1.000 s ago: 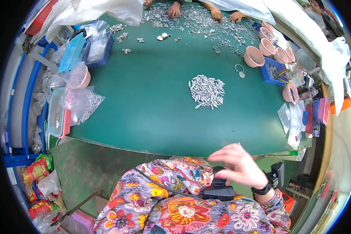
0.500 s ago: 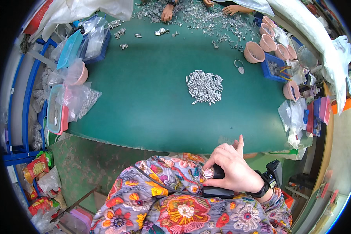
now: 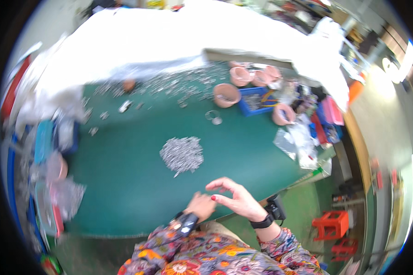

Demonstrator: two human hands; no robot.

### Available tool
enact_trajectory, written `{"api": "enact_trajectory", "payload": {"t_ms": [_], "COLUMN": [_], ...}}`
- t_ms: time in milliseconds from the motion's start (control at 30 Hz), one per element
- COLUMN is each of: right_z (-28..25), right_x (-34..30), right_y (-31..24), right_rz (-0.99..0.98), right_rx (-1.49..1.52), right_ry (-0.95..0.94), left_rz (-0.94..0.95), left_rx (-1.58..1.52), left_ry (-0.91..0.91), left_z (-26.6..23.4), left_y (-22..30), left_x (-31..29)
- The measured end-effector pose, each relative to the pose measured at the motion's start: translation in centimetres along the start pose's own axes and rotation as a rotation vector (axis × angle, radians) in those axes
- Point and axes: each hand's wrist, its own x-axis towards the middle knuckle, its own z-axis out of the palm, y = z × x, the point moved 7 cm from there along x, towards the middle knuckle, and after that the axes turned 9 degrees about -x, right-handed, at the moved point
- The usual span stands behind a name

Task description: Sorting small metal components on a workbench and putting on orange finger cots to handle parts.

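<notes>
My right hand [image 3: 236, 198] is raised above the table's front edge, with thumb and fingers apart and nothing between them. Just left of it, my left hand [image 3: 201, 206] hangs low over the edge; blur hides how its fingers are set. Both wrists wear black straps. Beyond the hands, a heap of small silvery metal pieces [image 3: 182, 156] lies on the green tabletop [image 3: 119, 183], touched by neither hand. A thin ring with a round disc [image 3: 213, 117] rests farther back.
Loose silvery pieces [image 3: 170, 85] spread along the far side, near a blurred co-worker's hand [image 3: 129, 85]. Pink bowls [image 3: 226, 95] and a blue tray [image 3: 257, 101] stand at right. Plastic bags [image 3: 71, 197] and bins line the left. White sheeting [image 3: 137, 41] hangs beyond.
The view has swung, bringing the heap left and lower. My right hand has opened from its pinch around a small round thing near my lap. My left hand has come into sight.
</notes>
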Motion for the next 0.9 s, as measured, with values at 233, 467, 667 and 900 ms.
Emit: {"api": "enact_trajectory", "payload": {"t_ms": [233, 467, 667, 900], "right_z": [-1.2, -9.5, -17.2, -22.1], "right_x": [-8.7, -21.0, -33.9, -30.9], "right_y": [8.7, 18.7, 35.5, 67.0], "right_rz": [0.207, 0.481, 0.759, 0.845], "right_rx": [0.357, -0.044, 0.18, -0.006], "right_ry": [0.006, 0.18, 0.304, 0.428], "left_rz": [-0.117, -0.198, -0.252, -0.684], "left_rx": [-0.435, -0.743, -1.094, -0.802], "left_ry": [0.077, -0.052, -0.204, 0.29], "left_z": [-0.2, 2.2, 15.0, 36.1], "left_y": [-6.0, 0.0, 6.9, 4.9], "left_x": [-8.8, -6.3, 1.4, 9.4]}}
